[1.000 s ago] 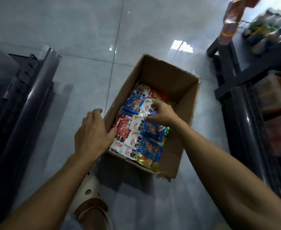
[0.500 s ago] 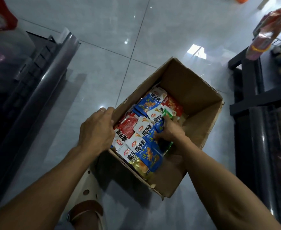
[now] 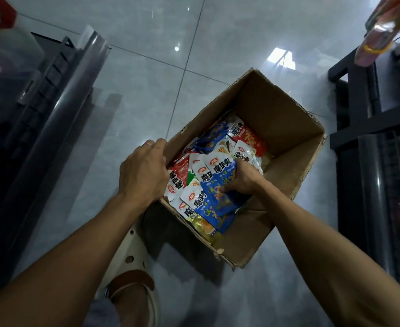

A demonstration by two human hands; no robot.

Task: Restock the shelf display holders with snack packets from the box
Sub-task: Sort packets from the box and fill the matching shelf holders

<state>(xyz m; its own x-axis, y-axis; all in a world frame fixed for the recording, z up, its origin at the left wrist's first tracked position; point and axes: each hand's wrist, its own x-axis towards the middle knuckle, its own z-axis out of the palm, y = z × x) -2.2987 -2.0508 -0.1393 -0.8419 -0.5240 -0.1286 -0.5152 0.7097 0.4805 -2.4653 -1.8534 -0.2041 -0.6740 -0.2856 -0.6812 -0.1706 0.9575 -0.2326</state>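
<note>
Left hand (image 3: 144, 173) grips the cardboard box (image 3: 286, 128) rim; right hand (image 3: 240, 180) fingers curl around blue snack packets (image 3: 217, 199). Slippery packets beneath those fingers could spill out.

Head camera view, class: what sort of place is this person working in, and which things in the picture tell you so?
Probably a small shop aisle. Dark shelving units stand on both sides of a tiled floor, hanging packaged goods show at top right, and a cardboard box holds many branded snack packets for restocking.

Shop: stocked shelves (image 3: 383, 119), tiled aisle.
</note>
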